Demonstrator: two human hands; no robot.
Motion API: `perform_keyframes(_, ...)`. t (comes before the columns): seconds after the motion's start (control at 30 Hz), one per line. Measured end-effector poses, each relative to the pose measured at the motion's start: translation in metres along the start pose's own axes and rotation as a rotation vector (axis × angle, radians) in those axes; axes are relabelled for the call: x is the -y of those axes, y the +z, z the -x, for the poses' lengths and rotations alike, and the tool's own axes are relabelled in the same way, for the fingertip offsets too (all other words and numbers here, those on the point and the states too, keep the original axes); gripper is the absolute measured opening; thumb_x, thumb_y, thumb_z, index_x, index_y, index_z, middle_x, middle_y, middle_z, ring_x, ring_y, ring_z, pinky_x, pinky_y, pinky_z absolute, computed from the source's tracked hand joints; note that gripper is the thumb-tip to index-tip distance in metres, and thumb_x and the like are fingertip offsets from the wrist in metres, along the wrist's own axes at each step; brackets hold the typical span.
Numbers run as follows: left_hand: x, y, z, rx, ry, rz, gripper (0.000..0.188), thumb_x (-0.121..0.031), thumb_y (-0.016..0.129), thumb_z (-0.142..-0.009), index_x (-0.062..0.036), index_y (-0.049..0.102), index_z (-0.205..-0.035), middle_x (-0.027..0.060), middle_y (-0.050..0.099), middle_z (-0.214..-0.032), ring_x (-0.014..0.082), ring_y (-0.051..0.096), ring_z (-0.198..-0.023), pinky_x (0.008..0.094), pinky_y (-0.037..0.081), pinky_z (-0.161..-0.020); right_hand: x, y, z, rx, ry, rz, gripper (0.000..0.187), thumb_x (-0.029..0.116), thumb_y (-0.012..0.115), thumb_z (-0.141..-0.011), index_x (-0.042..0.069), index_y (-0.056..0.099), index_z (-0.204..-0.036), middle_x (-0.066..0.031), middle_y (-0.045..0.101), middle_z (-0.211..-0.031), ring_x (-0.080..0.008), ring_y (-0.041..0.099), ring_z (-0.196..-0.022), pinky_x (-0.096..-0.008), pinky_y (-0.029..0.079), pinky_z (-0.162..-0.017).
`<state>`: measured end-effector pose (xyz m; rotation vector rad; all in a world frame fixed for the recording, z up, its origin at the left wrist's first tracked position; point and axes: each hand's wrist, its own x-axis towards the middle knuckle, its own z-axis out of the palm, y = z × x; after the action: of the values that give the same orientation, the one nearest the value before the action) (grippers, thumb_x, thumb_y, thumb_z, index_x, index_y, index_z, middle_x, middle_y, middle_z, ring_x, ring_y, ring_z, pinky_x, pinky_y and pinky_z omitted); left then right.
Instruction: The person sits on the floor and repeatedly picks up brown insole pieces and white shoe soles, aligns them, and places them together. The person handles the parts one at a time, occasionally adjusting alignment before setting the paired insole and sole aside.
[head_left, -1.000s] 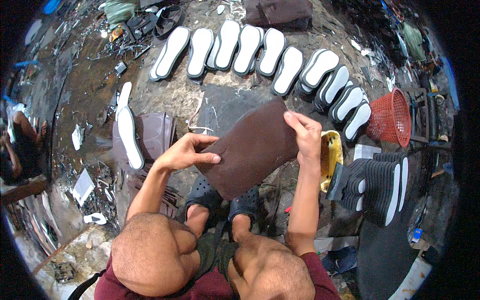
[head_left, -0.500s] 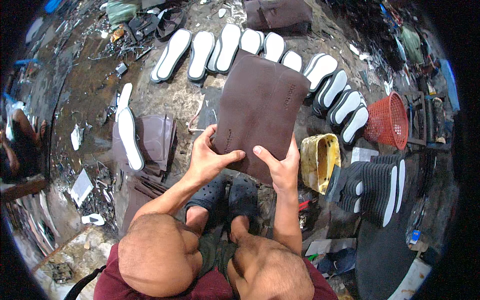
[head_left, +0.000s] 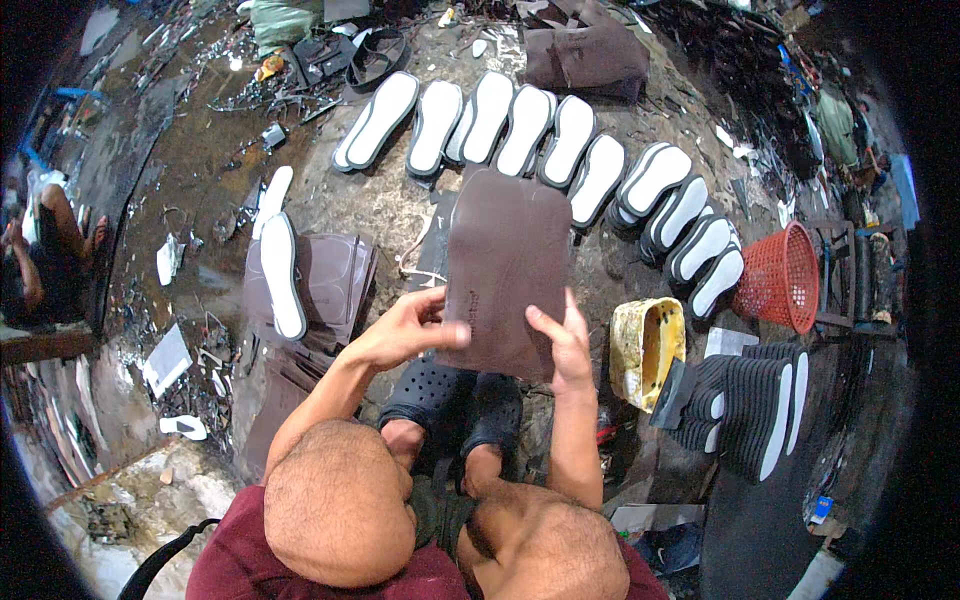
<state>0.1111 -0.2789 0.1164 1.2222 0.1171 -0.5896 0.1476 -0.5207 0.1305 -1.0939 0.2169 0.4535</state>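
A dark brown sheet (head_left: 510, 250), leather-like with faint embossed marks, is held up in front of me above my dark clogs (head_left: 432, 390). My left hand (head_left: 400, 330) grips its lower left edge, thumb in front and fingers partly hidden by the sheet. At the lower right edge, my right hand (head_left: 568, 345) pinches it with the thumb on the front. To the left lies a stack of similar brown sheets (head_left: 340, 285) with a white-topped sole (head_left: 284, 275) resting on it. Beyond the held sheet, white-topped soles (head_left: 526, 130) form an arc on the floor.
On the right stand a red mesh basket (head_left: 780, 280), a yellowish container (head_left: 632, 350) and stacked dark soles (head_left: 740, 415). More brown sheets (head_left: 283, 405) lie near my left knee. A folded brown piece (head_left: 585, 58) lies at the back. Another person's legs (head_left: 62, 225) show at far left.
The brown sheet has come lower and turned from a tilt to nearly upright, uncovering more soles behind it. My left thumb has shifted left along it. The view has shifted slightly.
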Motion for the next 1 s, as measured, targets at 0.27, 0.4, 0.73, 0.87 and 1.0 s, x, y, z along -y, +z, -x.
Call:
perform_keyframes(0.27,0.031,-0.009,0.04,-0.07,0.006,0.18,0.097,0.004,0.08,-0.077,-0.0045,0.023,-0.156,0.0155,0.052,-0.141,0.0241,0.061,-0.117,0.0398,0.053,-0.099,-0.039,-0.01,-0.019,0.169,0.339,-0.012,0.07,0.003,0.071,-0.081,-0.001,0.041,-0.145,-0.0111,0.059,-0.132,-0.0241,0.056,-0.12,-0.0359,0.043,-0.105)
perform_keyframes(0.4,0.034,-0.043,0.059,-0.278,-0.168,0.195,0.07,-0.029,0.061,-0.1,-0.0052,0.027,-0.156,0.0172,0.058,-0.135,0.0237,0.07,-0.097,0.0376,0.06,-0.08,0.016,0.011,-0.06,0.154,0.143,0.139,0.056,0.01,0.073,-0.084,-0.002,0.051,-0.134,-0.0111,0.064,-0.122,-0.0231,0.064,-0.107,-0.0381,0.05,-0.098)
perform_keyframes(0.73,0.064,-0.186,0.085,-1.415,0.155,-1.22,0.104,-0.043,0.086,-0.074,0.0011,0.033,-0.151,0.0233,0.056,-0.137,0.0385,0.057,-0.121,0.0464,0.048,-0.098,0.116,0.04,-0.135,-0.25,-0.583,0.072,0.069,0.016,0.064,-0.094,-0.003,0.029,-0.15,-0.0156,0.069,-0.111,-0.0199,0.069,-0.092,-0.0316,0.06,-0.066)
perform_keyframes(0.87,0.092,-0.182,0.091,-1.392,0.089,-0.973,0.121,-0.041,0.089,-0.067,-0.0013,0.017,-0.156,0.0313,0.053,-0.137,0.0463,0.055,-0.122,0.0457,0.043,-0.104,0.027,0.01,-0.105,-0.202,-0.248,0.276,0.058,0.014,0.063,-0.096,0.001,0.039,-0.148,-0.0137,0.072,-0.109,-0.0176,0.071,-0.086,-0.0255,0.055,-0.065)
perform_keyframes(1.0,0.067,-0.132,0.074,-1.337,0.024,-1.034,0.116,-0.016,0.082,-0.065,-0.0008,0.014,-0.157,0.033,0.041,-0.147,0.0446,0.044,-0.134,0.0436,0.038,-0.111,-0.078,-0.022,-0.081,-0.215,-0.313,0.585,0.047,0.013,0.065,-0.095,0.004,0.051,-0.139,-0.0098,0.071,-0.106,-0.0104,0.064,-0.084,-0.0251,0.053,-0.07)
